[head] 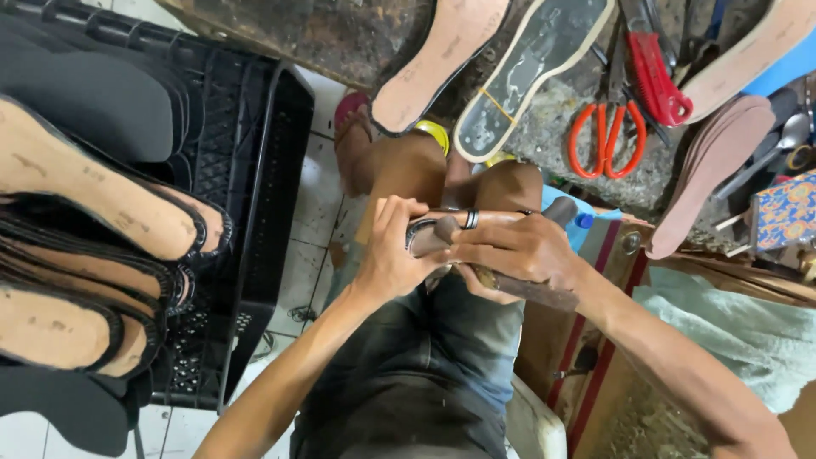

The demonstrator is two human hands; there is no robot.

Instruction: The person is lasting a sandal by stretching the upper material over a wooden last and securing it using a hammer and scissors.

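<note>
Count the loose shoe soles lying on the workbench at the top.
4 at least: a tan sole, a grey one beside it, a tan one at top right, and a brownish stack below it that may hide more.

Grimy, stained tabletop (544, 119) across the upper frame. Lying on it: orange-handled scissors (605, 136), a red-handled tool (654, 72), a dark insole (531, 72) and a tan sole (438, 59) overhanging the near edge, stacked brown soles (710, 174) at right.
</note>
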